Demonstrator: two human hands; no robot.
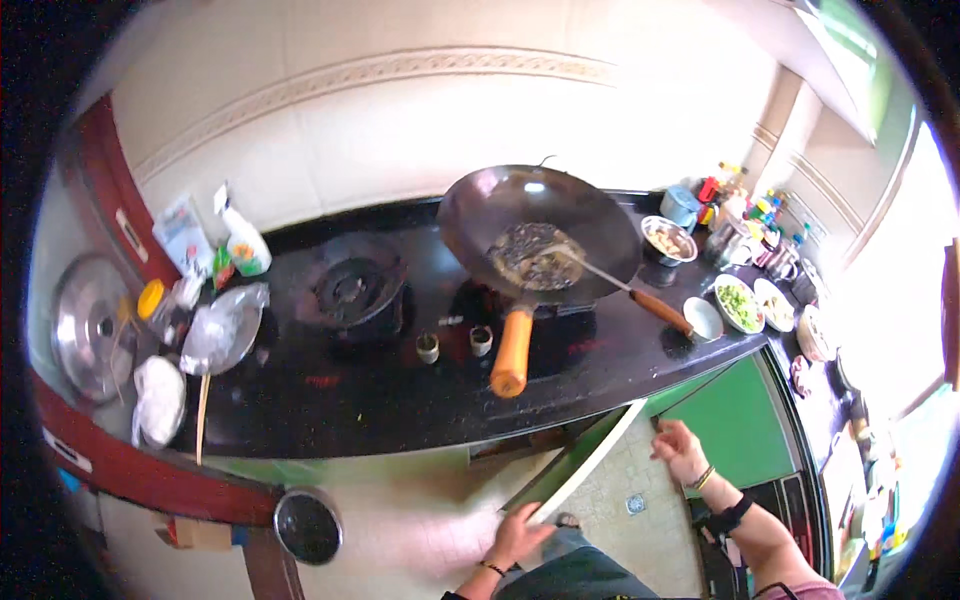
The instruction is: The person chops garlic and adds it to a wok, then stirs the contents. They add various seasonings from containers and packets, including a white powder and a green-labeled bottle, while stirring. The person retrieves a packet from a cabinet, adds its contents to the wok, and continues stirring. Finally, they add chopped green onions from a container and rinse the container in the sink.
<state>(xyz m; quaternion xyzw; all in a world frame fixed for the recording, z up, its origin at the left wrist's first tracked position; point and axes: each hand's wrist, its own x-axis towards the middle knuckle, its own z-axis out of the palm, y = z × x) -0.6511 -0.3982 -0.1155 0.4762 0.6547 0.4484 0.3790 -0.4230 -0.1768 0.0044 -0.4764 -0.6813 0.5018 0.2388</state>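
Observation:
My left hand (520,537) grips the outer edge of an open green cabinet door (577,472) below the counter. My right hand (681,451) hangs in the air to the right of that door, fingers partly curled; it holds nothing that I can see. Above both hands, a wok (600,225) with an orange handle (513,356) sits on the right burner and holds dark food (536,251). A wooden-handled ladle (660,312) rests in the wok, its handle reaching over the counter beside a small white bowl (705,318).
Right of the wok stand a steel bowl (670,238), a plate of chopped greens (739,304) and several condiment bottles. The left burner (349,291) bears no pan. A plastic-covered bowl (225,330), chopsticks (202,420) and a spray bottle (244,238) stand farther left. A round black-topped object (307,526) is at lower left.

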